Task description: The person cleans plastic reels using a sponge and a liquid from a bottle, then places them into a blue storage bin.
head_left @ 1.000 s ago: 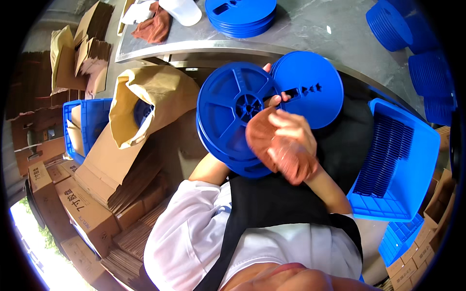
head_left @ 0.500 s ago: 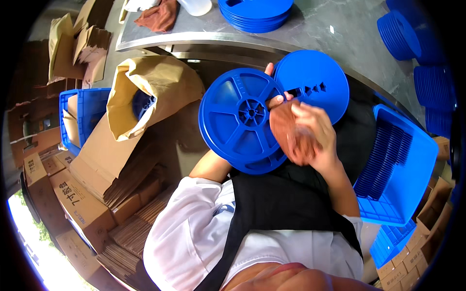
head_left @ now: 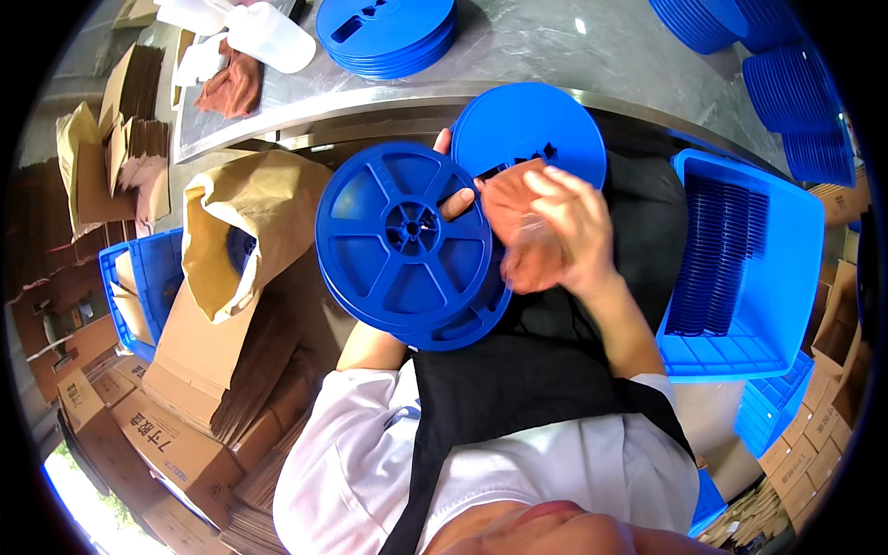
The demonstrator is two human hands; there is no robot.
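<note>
My left hand [head_left: 458, 203] is mostly hidden behind a blue spoked reel [head_left: 404, 236]; its thumb lies over the reel's right rim and a fingertip shows above. It grips the reel by that edge, with at least one more reel [head_left: 486, 314] tucked underneath. Bunched in my right hand [head_left: 581, 227] is a reddish-brown cloth [head_left: 523, 199], slightly blurred. The cloth lies between the spoked reel and a smooth blue disc [head_left: 532, 120], overlapping the disc's slotted part. Whether the cloth presses on the disc or the reel I cannot tell.
A metal table [head_left: 518, 46] ahead carries a stack of blue discs [head_left: 387, 32], white bottles [head_left: 271, 37] and another brown cloth [head_left: 231, 85]. To my right, a blue crate [head_left: 740, 356] contains a row of reels. At left are a paper sack [head_left: 250, 185] and cardboard boxes [head_left: 166, 430].
The view has swung, so the surroundings sit further left. My left hand keeps its grip on the reel. The cloth in my right hand now covers more of the disc's slots.
</note>
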